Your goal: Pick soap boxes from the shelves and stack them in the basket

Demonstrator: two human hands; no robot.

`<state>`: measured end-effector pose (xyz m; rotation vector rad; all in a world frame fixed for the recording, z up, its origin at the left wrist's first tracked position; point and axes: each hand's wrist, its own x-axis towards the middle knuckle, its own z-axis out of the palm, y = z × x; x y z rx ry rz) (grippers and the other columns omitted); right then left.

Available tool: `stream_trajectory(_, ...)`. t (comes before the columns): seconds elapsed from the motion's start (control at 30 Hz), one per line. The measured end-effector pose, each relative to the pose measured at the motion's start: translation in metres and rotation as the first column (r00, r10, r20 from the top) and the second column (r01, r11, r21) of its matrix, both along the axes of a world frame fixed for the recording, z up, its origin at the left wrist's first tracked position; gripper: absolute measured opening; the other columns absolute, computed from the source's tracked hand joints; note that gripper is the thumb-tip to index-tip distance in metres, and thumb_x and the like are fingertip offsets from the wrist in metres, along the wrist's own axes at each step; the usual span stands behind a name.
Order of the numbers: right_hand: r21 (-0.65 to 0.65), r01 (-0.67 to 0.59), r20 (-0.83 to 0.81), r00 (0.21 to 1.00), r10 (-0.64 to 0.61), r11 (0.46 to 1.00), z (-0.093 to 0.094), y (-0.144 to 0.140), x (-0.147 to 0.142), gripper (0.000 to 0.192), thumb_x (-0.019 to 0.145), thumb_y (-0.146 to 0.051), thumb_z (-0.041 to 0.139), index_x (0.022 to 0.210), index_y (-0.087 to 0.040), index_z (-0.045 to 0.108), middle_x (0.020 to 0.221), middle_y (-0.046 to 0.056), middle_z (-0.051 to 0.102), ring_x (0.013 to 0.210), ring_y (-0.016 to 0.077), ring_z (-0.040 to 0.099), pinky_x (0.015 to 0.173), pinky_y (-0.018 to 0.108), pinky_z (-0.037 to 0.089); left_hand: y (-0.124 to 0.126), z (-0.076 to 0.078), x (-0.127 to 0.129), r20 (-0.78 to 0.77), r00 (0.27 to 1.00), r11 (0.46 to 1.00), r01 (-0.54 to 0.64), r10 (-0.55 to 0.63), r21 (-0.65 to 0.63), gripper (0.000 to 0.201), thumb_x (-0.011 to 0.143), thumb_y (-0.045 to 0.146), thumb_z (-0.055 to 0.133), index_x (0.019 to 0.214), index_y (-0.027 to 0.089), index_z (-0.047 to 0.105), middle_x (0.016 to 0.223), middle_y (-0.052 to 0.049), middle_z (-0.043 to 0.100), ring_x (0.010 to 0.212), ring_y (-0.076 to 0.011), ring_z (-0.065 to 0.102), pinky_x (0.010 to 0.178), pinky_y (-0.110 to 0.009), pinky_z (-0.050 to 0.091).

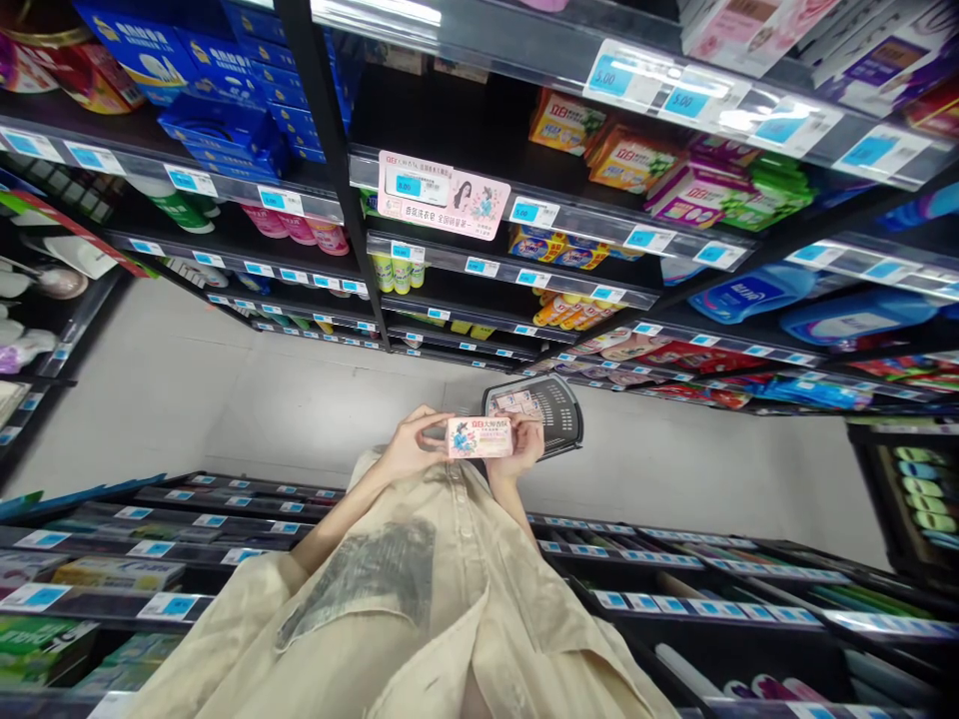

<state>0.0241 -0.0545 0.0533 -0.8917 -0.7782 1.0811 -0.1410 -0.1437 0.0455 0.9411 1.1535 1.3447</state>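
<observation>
Between both hands, in front of my body, is a pink soap box (pixel 479 437) with a blue flower and red lettering on its face. My left hand (pixel 420 441) grips its left end, thumb and fingers closed on the edge. Around the right end are the fingers of my right hand (pixel 520 445). Just beyond my right hand a dark grey shopping basket (pixel 561 414) is partly hidden by that hand. Several similar pink boxes (pixel 516 402) lie inside it.
Ahead stands a shelf (pixel 465 262) of soaps and detergents, with a pink sign (pixel 444 196) on its edge. Orange soap packs (pixel 633 158) and blue detergent bottles (pixel 753 293) sit to the right. Behind me are more shelves (pixel 161 549). Grey floor (pixel 315 399) runs between.
</observation>
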Motion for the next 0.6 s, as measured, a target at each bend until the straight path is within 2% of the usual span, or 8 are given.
stream_trajectory(0.27, 0.033, 0.009, 0.010, 1.000, -0.009, 0.999, 0.001, 0.000, -0.002, 0.030, 0.098, -0.034, 0.051, 0.072, -0.025, 0.041, 0.075, -0.002, 0.050, 0.071, 0.0197, 0.065, 0.071, 0.038, 0.056, 0.000, 0.000, 0.002, 0.040, 0.997, 0.997, -0.059, 0.061, -0.050, 0.077, 0.056, 0.040, 0.103, 0.125, 0.022, 0.074, 0.117, -0.006, 0.056, 0.115, -0.0290, 0.068, 0.083, -0.045, 0.071)
stream_trajectory(0.47, 0.058, 0.021, 0.030, 0.999, -0.023, 0.998, 0.004, 0.001, -0.003, 0.029, 0.098, -0.030, 0.047, 0.070, -0.026, 0.043, 0.074, -0.001, 0.048, 0.070, 0.0212, 0.064, 0.072, 0.041, 0.056, 0.000, 0.007, 0.003, 0.022, 0.996, 0.995, -0.086, 0.087, -0.041, 0.073, 0.059, 0.037, 0.102, 0.124, 0.023, 0.075, 0.112, -0.005, 0.053, 0.113, -0.0265, 0.067, 0.085, -0.045, 0.071)
stream_trajectory(0.6, 0.030, 0.026, 0.005, 1.000, -0.026, 0.999, 0.003, 0.000, -0.002, 0.027, 0.095, -0.032, 0.050, 0.070, -0.025, 0.042, 0.074, -0.002, 0.049, 0.070, 0.0207, 0.065, 0.071, 0.041, 0.056, 0.000, 0.009, 0.001, -0.002, 0.998, 0.997, -0.071, 0.071, -0.025, 0.071, 0.061, 0.037, 0.101, 0.125, 0.023, 0.075, 0.111, -0.004, 0.053, 0.113, -0.0257, 0.066, 0.086, -0.045, 0.071)
